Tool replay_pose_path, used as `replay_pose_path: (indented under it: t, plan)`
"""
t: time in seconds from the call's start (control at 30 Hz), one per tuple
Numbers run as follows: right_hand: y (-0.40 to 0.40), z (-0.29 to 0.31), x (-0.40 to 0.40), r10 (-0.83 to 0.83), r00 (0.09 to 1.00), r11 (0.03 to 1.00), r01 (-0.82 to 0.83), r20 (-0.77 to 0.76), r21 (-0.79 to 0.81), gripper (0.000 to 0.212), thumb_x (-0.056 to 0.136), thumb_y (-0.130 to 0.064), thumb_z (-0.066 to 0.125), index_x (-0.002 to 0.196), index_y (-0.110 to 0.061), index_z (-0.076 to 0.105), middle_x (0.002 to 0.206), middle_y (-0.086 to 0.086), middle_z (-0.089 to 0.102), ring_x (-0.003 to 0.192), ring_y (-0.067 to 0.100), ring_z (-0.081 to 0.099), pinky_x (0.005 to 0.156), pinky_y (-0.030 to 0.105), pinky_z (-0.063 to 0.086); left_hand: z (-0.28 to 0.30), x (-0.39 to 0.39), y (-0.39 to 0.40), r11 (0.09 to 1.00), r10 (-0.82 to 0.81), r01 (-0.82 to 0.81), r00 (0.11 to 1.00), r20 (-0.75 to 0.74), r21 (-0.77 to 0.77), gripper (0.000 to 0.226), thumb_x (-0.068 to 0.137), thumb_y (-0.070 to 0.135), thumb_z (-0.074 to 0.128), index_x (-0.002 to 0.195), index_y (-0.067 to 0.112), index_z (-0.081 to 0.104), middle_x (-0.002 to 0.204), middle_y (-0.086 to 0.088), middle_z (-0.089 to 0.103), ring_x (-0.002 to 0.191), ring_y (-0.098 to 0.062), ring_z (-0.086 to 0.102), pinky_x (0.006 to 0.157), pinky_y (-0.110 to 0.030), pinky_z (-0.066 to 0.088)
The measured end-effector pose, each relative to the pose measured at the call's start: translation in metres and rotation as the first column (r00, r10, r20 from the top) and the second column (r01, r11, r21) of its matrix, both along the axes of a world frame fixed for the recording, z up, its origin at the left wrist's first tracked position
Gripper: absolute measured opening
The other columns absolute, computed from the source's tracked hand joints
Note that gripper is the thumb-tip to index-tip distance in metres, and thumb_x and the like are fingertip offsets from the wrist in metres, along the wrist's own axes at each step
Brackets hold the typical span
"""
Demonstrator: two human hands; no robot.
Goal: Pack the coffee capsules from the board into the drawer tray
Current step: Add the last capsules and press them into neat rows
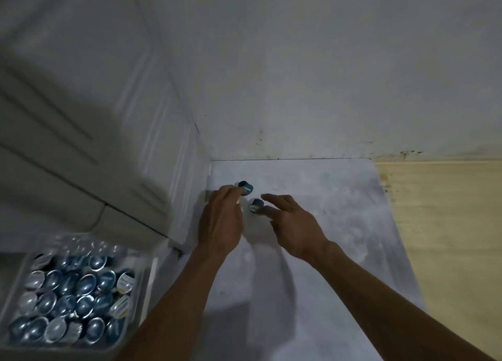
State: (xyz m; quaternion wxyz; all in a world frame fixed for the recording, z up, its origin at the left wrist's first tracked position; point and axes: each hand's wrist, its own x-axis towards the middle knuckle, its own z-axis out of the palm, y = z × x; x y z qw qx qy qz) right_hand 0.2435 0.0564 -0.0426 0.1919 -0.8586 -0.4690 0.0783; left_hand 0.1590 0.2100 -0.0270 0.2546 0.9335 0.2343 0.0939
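Two blue coffee capsules lie at the far left of the white board (312, 252). My left hand (220, 219) reaches the farther capsule (246, 188) with its fingertips on it; whether it grips it is unclear. The nearer capsule (256, 205) lies between my hands. My right hand (292, 222) hovers beside it, fingers spread, one fingertip touching or nearly touching it. At the lower left, the clear drawer tray (141, 287) holds several blue and silver capsules (73, 292).
A white drawer cabinet (81, 143) stands to the left, against the board's edge. A pale wall (326, 75) rises behind the board. Wooden floor (448, 238) shows to the right of the board.
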Motion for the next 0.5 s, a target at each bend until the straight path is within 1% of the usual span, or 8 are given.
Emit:
replay_pose_path:
  t: [0.1,0.17,0.2,0.27,0.33,0.4,0.47,0.5]
  plan:
    - [0.013,-0.029,0.014,0.117,0.993,0.993,-0.117,0.018,0.019,0.051,0.082,-0.001,0.062,0.128,-0.022,0.061,0.148,0.009,0.045,0.132,0.032,0.043,0.083,0.041,0.056,-0.024,0.023,0.014,0.999,-0.052,0.052,0.998,-0.019,0.008,0.045,0.087,-0.005,0.058,0.128,0.010,0.057,0.136,-0.009,0.054,0.126,-0.028,0.050,0.110,-0.032,0.034]
    - [0.018,-0.044,0.020,0.161,0.987,0.987,-0.161,0.008,0.024,0.048,0.086,-0.002,0.059,0.131,-0.019,0.060,0.148,0.011,0.044,0.133,0.032,0.042,0.092,0.042,0.053,-0.037,0.033,0.020,0.998,-0.065,0.066,0.996,-0.060,0.019,0.046,0.088,-0.001,0.059,0.132,0.013,0.055,0.141,-0.005,0.050,0.132,-0.023,0.045,0.109,-0.020,0.021]
    - [0.019,-0.051,0.022,0.161,0.987,0.986,-0.162,0.011,0.047,0.046,0.087,-0.004,0.060,0.131,-0.017,0.060,0.146,0.012,0.047,0.131,0.032,0.045,0.093,0.042,0.053,-0.044,0.036,0.023,0.997,-0.068,0.070,0.995,-0.077,0.019,0.046,0.090,0.002,0.059,0.134,0.014,0.055,0.142,-0.004,0.050,0.132,-0.020,0.045,0.108,-0.017,0.019]
    - [0.019,-0.061,0.025,0.125,0.991,0.984,-0.130,0.046,0.118,0.042,0.085,-0.005,0.066,0.126,-0.013,0.063,0.137,0.015,0.055,0.117,0.035,0.056,0.085,0.042,0.057,-0.051,0.041,0.027,0.995,-0.091,0.093,0.994,-0.052,0.026,0.041,0.090,0.002,0.059,0.130,0.012,0.058,0.136,-0.007,0.056,0.127,-0.022,0.051,0.110,-0.021,0.026]
    - [0.021,-0.073,0.028,0.079,0.993,0.979,-0.094,0.088,0.180,0.036,0.085,-0.007,0.069,0.121,-0.011,0.066,0.128,0.016,0.061,0.106,0.036,0.061,0.077,0.040,0.058,-0.059,0.048,0.032,0.996,-0.087,0.087,0.996,0.007,0.017,0.035,0.091,0.000,0.055,0.124,0.010,0.062,0.127,-0.008,0.062,0.118,-0.024,0.056,0.106,-0.025,0.037]
    - [0.022,-0.081,0.029,0.024,0.995,0.969,-0.048,0.100,0.242,0.028,0.089,-0.013,0.066,0.117,-0.013,0.069,0.123,0.014,0.063,0.101,0.034,0.062,0.076,0.042,0.057,-0.062,0.053,0.034,0.999,-0.045,0.044,0.998,0.043,0.007,0.031,0.094,0.003,0.052,0.122,0.011,0.063,0.122,-0.007,0.064,0.112,-0.022,0.058,0.098,-0.019,0.037]
    - [0.021,-0.088,0.030,-0.061,0.996,0.943,0.038,0.059,0.330,0.023,0.093,-0.020,0.061,0.114,-0.014,0.070,0.117,0.009,0.067,0.098,0.031,0.061,0.075,0.044,0.054,-0.063,0.056,0.032,1.000,0.011,-0.010,0.998,0.059,-0.015,0.028,0.096,0.008,0.052,0.121,0.012,0.064,0.119,-0.008,0.066,0.108,-0.022,0.060,0.089,-0.013,0.036]
    - [0.020,-0.093,0.029,-0.106,0.994,0.924,0.086,0.034,0.372,0.022,0.093,-0.022,0.063,0.112,-0.015,0.070,0.114,0.006,0.068,0.097,0.029,0.061,0.074,0.044,0.053,-0.064,0.055,0.030,0.999,0.042,-0.040,0.997,0.062,-0.025,0.027,0.097,0.011,0.052,0.120,0.013,0.065,0.117,-0.008,0.067,0.105,-0.022,0.061,0.085,-0.011,0.036]
